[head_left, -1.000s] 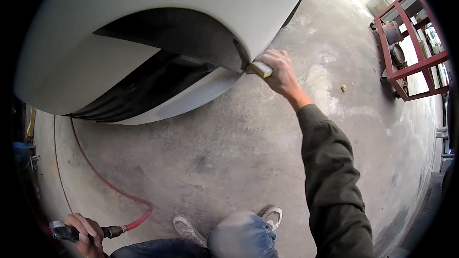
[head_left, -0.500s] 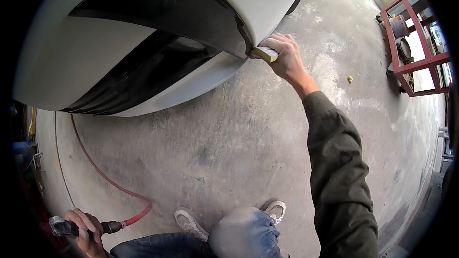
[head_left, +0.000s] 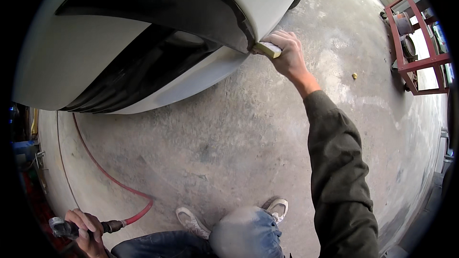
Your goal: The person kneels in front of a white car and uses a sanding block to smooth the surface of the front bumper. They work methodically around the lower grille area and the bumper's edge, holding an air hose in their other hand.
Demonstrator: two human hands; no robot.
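**A:** What's the right hand doing on your feed?

**B:** I see the right hand (head_left: 287, 55) stretched well forward, arm in a dark green sleeve nearly straight, fingers clenched around a small yellowish sanding block (head_left: 267, 49). The block is pressed against the edge of the white car body panel (head_left: 81, 52), right where the white skin meets its dark opening.

**A:** And the left?

**B:** The left hand (head_left: 82, 225) sits low at the bottom-left corner, close to the body, gripping a dark air tool (head_left: 64, 228). A red hose (head_left: 112, 179) runs from it across the concrete floor (head_left: 239, 138) and curves back under the panel.

**A:** Any containers?

**B:** Only a red metal rack (head_left: 420, 62) at far right, well apart from both hands. It holds some round dark parts; I cannot tell what they are.
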